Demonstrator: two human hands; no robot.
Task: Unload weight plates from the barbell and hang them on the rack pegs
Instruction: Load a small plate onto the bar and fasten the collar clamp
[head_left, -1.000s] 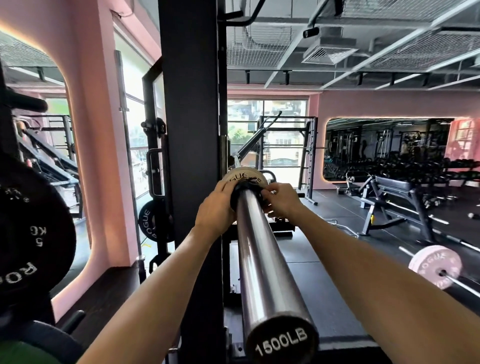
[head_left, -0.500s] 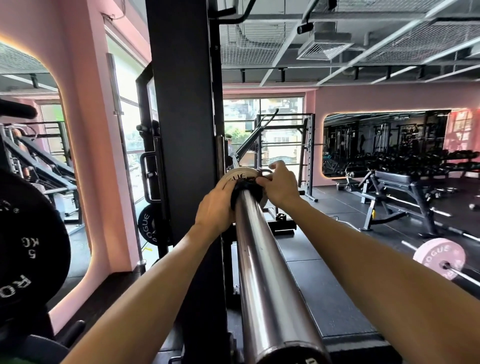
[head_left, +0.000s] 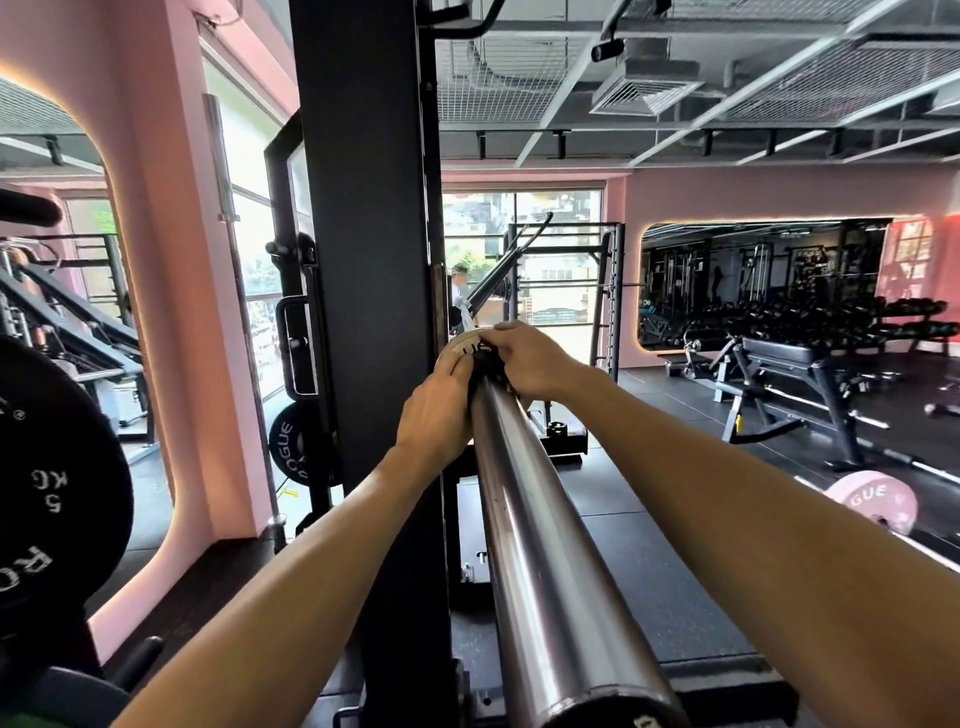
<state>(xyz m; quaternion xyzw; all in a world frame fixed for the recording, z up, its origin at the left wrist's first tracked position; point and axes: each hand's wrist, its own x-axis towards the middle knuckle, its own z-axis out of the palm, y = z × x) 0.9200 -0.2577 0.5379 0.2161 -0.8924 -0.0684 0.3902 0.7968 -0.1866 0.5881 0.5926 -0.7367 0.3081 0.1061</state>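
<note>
Both hands work at the far end of the long steel barbell sleeve. Left hand and right hand pinch the black collar against the small pale round plate, probably to release it.

Your barbell sleeve is smooth, glossy steel; the rack upright matt black metal; the floor dull rubber.

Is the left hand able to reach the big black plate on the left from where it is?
Probably yes. The left hand is busy at the small plate on the bar, but nothing stands between it and the black 5 kg plate.
</note>
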